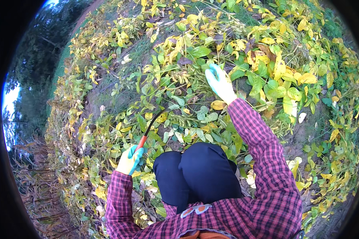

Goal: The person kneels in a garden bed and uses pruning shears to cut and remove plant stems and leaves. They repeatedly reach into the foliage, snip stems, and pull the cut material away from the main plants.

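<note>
My left hand (131,159), in a white and teal glove, is closed around the orange handle of a sickle (142,142). Its thin dark curved blade points up and to the right, with the tip among leaves. Farther forward and to the right, my right hand (218,82), in a like glove, reaches into soybean plants (194,74) with clusters of pods. Its fingers are at the stems and leaves; whether they grip any cannot be told. Yellow and green leaves lie around both hands.
My bent knees (205,170) in dark trousers are close below the plants. More yellowing soybean plants (293,77) spread ahead and to both sides, with bare soil (299,134) between some. Dry stalks (45,185) stand at the lower left, and dark trees (36,59) rise at the upper left.
</note>
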Available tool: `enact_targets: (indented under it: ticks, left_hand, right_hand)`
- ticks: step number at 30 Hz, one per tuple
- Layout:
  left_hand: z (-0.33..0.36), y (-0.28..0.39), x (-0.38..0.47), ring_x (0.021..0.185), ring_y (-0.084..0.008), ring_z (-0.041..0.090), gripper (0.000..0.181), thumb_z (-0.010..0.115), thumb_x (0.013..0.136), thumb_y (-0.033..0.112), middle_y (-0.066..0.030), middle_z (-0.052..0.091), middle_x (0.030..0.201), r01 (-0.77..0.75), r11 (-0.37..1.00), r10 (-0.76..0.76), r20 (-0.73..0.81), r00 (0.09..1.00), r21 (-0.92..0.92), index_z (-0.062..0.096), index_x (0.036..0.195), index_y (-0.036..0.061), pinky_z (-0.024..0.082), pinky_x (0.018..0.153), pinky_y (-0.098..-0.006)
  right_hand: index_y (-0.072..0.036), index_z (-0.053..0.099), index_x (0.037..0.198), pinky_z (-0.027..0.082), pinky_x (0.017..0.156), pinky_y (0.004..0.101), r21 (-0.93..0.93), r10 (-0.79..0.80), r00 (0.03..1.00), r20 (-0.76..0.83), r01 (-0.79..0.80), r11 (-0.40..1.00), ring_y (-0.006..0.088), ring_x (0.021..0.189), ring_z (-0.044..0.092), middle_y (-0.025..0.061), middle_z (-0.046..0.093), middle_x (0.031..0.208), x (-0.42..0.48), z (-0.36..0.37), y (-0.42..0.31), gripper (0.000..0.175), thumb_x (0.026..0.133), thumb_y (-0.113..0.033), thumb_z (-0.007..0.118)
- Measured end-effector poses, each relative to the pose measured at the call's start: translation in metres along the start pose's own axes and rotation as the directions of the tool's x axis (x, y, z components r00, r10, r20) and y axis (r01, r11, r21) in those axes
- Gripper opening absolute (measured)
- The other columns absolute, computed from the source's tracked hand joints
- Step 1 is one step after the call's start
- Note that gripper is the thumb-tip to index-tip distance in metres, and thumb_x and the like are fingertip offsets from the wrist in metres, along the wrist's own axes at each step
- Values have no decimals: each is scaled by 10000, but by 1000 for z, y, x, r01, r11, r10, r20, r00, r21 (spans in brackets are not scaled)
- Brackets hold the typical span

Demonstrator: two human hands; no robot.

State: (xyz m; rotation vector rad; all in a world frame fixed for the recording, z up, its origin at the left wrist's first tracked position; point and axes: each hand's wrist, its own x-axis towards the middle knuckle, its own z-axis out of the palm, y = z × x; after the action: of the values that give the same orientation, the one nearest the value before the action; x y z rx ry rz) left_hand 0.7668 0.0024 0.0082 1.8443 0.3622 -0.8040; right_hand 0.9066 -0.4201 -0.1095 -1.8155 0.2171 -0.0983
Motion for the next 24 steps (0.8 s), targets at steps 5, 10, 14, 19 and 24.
enact_targets:
  ticks: [5,10,14,19,24]
  left_hand:
    - [50,26,9,399,-82,438,306,489,986,321,-3,518,588,-218,895,224,-30,974,-389,595,1024,37,391,374,-230]
    - [54,52,38,420,-94,449,308,479,992,340,-4,516,623,-274,812,284,-63,957,-516,581,1035,52,410,371,-254]
    - [58,58,58,444,-105,454,358,473,989,374,-3,521,648,-201,841,234,2,972,-503,585,1068,43,411,386,-278]
    - [73,63,68,436,-106,450,409,467,989,402,13,532,651,119,810,40,256,966,-574,581,1095,24,411,382,-280]
    - [78,75,77,398,-76,408,429,494,981,378,21,519,635,276,678,103,460,882,-681,551,1138,-17,402,355,-258]
  right_hand:
    - [33,198,1476,163,1154,347,-118,466,852,238,-451,885,305,1422,232,229,270,1512,69,6,21,982,868,-713,397]
    - [-155,53,1529,18,1163,418,-53,511,692,509,-568,821,261,1466,-3,182,-12,1578,53,18,10,1036,795,-826,341]
    - [-125,333,1473,139,1135,385,142,386,719,578,-555,820,243,1433,157,147,229,1551,14,-4,-13,854,835,-637,579]
    - [-70,460,1379,321,1010,280,269,177,836,520,-357,895,144,1169,452,34,523,1267,-1,-17,-33,706,816,-383,749]
    - [-17,277,1455,359,539,171,8,177,766,618,-231,973,37,667,475,27,584,954,-2,-9,-79,862,805,-310,761]
